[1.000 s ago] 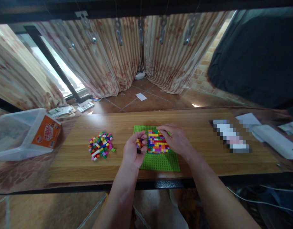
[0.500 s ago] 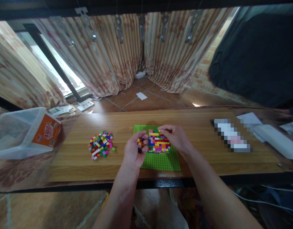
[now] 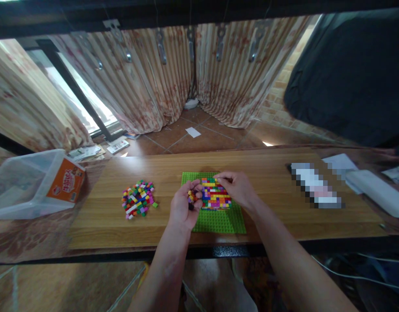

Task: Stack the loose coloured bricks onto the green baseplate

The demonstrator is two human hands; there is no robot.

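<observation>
A many-coloured block of toy bricks (image 3: 215,197) stands on a green studded baseplate (image 3: 215,223) at the middle of the table. Just left of the block, my left hand (image 3: 184,201) is cupped palm up, its fingers curled round several small loose bricks (image 3: 192,197). From the right, my right hand (image 3: 235,187) reaches over the block's far edge with thumb and fingers pinched at its top. A yellow brick seems to lie at those fingertips, but it is too small to tell whether it is held or fixed.
A pile of loose bricks (image 3: 139,199) lies on the wooden table (image 3: 115,234) to the left. Beyond it stands a clear plastic bin (image 3: 27,186) with an orange label. A blurred-out flat object (image 3: 316,186) and a white long item (image 3: 377,193) lie on the right.
The camera view has shifted slightly, so the scene sits a little lower. Both hands stay almost in place, the right one still pinching at the block's far edge.
</observation>
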